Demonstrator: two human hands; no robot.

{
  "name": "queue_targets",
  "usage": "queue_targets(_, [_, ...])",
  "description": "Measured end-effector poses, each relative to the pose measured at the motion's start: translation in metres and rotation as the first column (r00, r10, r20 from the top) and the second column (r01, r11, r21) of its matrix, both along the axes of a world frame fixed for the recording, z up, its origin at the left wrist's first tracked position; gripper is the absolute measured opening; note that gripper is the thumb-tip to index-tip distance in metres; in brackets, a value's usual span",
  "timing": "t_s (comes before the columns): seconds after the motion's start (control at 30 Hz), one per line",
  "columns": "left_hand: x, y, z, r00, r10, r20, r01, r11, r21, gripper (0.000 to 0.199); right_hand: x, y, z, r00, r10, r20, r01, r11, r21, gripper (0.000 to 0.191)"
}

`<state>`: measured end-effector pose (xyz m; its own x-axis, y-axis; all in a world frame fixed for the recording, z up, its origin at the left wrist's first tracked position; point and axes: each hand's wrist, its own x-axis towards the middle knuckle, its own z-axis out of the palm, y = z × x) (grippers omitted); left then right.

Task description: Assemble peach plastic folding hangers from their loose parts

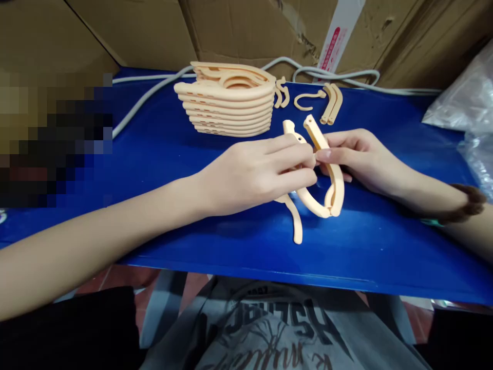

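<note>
Over the blue table, my left hand [262, 172] is closed round part of a cream plastic piece with jointed, curved arms [314, 201]. Opposite it, my right hand [356, 151] pinches the piece's straighter arm [321, 141] between thumb and fingers. The fingertips of both hands meet near the middle of the piece. A curved cream strip [296, 226] sticks out below my left hand; its upper end is hidden by that hand.
Behind my left hand stands a stack of cream hangers [231, 105]. Small cream hooks [283, 92] and short curved arms [332, 104] lie right of it. A white cable [144, 97] runs along the cardboard [239, 31]. Clear plastic bags [468, 97] are at the right.
</note>
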<state>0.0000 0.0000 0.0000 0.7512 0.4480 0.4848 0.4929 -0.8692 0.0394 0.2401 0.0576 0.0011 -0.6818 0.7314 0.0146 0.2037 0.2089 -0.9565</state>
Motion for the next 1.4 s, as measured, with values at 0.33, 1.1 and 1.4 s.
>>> queue_targets(0.33, [-0.001, 0.000, 0.001, 0.963, 0.172, 0.210, -0.180, 0.983, 0.023, 0.039, -0.008, -0.013, 0.002, 0.976, -0.159, -0.146, 0.142, 0.983, -0.118, 0.026])
queue_targets(1.1, [-0.007, 0.002, -0.007, 0.955, 0.255, 0.151, -0.251, 0.967, -0.046, 0.053, -0.008, -0.018, -0.002, 0.976, -0.053, -0.210, 0.034, 0.995, -0.095, 0.037])
queue_targets(1.4, [-0.004, 0.000, -0.002, 0.953, 0.235, 0.192, -0.224, 0.972, -0.074, 0.063, -0.008, -0.019, 0.002, 0.979, -0.058, -0.196, 0.048, 0.997, -0.058, 0.035])
